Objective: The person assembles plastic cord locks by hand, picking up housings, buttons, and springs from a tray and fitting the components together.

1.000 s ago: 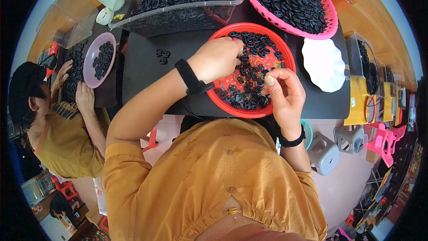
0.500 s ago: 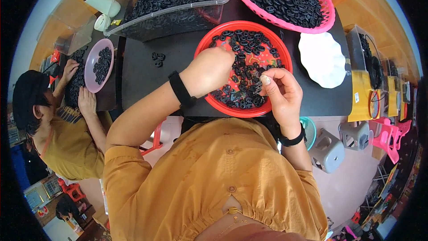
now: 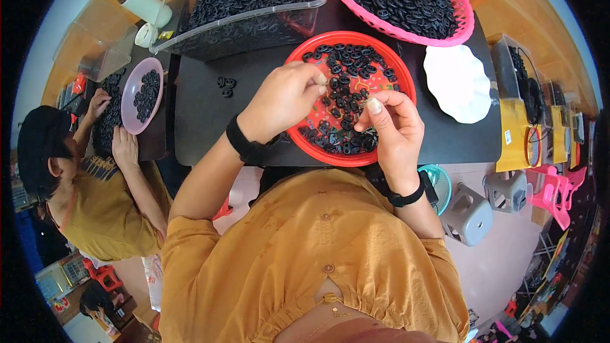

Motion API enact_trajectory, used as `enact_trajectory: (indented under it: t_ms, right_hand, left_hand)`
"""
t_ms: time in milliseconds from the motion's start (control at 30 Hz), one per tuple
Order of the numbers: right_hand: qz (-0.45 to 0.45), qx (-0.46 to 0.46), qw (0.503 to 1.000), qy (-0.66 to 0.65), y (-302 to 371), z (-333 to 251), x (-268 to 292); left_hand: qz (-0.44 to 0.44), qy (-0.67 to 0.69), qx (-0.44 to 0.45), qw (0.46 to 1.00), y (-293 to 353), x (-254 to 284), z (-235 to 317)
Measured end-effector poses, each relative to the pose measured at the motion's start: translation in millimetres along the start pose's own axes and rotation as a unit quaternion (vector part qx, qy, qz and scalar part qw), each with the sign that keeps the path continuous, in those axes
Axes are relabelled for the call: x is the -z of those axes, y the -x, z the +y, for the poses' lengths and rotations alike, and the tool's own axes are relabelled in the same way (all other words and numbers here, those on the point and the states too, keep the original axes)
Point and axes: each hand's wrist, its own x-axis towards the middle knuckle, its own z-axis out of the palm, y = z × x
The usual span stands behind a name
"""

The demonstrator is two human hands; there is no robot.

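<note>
1. We see our left hand [image 3: 284, 100] over the left part of the red tray [image 3: 337, 160]. Its thumb and pointing finger are bent close together. We cannot tell if it holds anything.
2. Our right hand [image 3: 395, 132] is over the right part of the red tray. Its thumb and finger make a pinch. We cannot tell if a small thing is in it.
3. Black pieces [image 3: 348, 67] lie spread out in the red tray, behind and between our hands. They are small and round-ended, with holes.
4. The red tray sits on the dark worktop [image 3: 203, 121], near the edge by our tummy.
5. A little bunch [image 3: 227, 86] of the same pieces is on the worktop, well to the left of the red tray.
6. Farther back we see a see-through box [image 3: 241, 18] and a pink basket [image 3: 438, 41]. Both hold big heaps of pieces.
7. A white plate [image 3: 459, 86] with a wavy edge is to the right of the red tray.
8. On our left, another person [image 3: 101, 206] sits near a light pink bowl [image 3: 129, 111] with dark pieces in it.
</note>
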Motion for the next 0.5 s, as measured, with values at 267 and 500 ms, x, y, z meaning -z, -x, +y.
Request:
enact_trajectory:
  t_ms: [267, 500]
  right_hand:
    - [-0.019, -0.020, 1.000, -0.008, 3.7, 9.2, -2.0]
    - [-0.013, -0.028, 1.000, 0.006, 7.8, 9.4, 7.7]
  left_hand:
    - [-0.151, -0.121, -0.039, 0.980, -6.5, -17.0, 2.9]
    - [-0.128, -0.104, -0.056, 0.985, 0.0, -19.1, 3.7]
